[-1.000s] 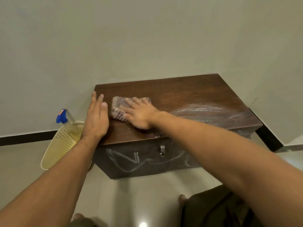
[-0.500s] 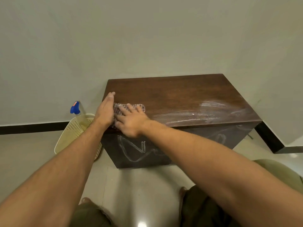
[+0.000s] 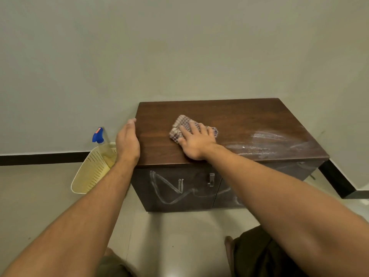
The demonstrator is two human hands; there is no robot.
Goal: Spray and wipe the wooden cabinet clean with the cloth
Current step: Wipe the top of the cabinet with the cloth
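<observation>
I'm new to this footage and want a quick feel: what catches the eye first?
The right hand presses a checked cloth flat on the dark wooden cabinet top, left of a whitish smear. White scrawls mark its front door; a blue-topped spray bottle stands in a basket at left.

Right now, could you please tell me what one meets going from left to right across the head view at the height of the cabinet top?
In order: spray bottle → left hand → cloth → white smear.
</observation>
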